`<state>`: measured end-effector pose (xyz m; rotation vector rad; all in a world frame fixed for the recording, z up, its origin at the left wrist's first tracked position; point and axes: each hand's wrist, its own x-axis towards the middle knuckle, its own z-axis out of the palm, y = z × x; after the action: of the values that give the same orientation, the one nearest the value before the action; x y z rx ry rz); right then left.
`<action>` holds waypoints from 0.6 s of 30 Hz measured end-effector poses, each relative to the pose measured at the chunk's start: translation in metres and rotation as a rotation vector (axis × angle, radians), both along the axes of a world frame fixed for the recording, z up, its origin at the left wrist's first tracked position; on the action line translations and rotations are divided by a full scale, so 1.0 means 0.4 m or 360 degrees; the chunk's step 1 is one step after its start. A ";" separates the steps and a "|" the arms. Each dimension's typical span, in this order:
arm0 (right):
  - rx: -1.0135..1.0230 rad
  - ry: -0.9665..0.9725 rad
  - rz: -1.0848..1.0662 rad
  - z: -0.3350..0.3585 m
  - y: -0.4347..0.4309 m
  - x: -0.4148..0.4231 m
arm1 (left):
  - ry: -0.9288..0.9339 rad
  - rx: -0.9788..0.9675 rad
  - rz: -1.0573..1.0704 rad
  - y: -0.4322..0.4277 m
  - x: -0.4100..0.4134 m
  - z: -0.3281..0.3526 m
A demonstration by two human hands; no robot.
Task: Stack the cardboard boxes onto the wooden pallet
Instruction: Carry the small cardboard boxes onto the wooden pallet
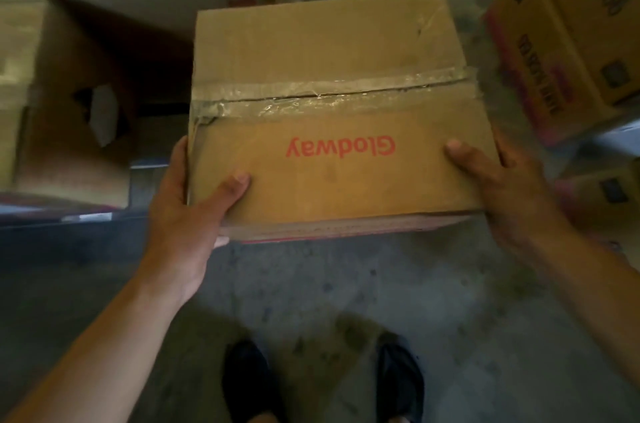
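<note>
Brown taped cardboard box marked Glodway (332, 118) held above concrete floor (346, 301), dead ahead at twelve o'clock; left hand (187, 201) and right hand (509, 187) clamp opposite near corners, equally close; tape seam runs nine-to-three. Pallet unseen.

Dim light falls on a stained grey concrete floor (346, 301).

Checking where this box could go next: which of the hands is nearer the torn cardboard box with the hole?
Left. The left hand grips the taped Glodway cardboard box on the side facing the torn cardboard box; the right hand grips the far side.
</note>
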<state>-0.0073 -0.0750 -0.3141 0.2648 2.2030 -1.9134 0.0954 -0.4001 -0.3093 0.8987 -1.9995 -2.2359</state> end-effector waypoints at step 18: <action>0.0038 -0.0106 0.0095 -0.144 -0.569 0.012 | 0.0124 -0.0102 0.0173 -0.518 0.057 -0.114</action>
<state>-0.0025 -0.3026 -0.3715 0.2599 2.1673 -1.8218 0.1181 -0.6073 -0.3547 0.8773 -1.9280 -2.1036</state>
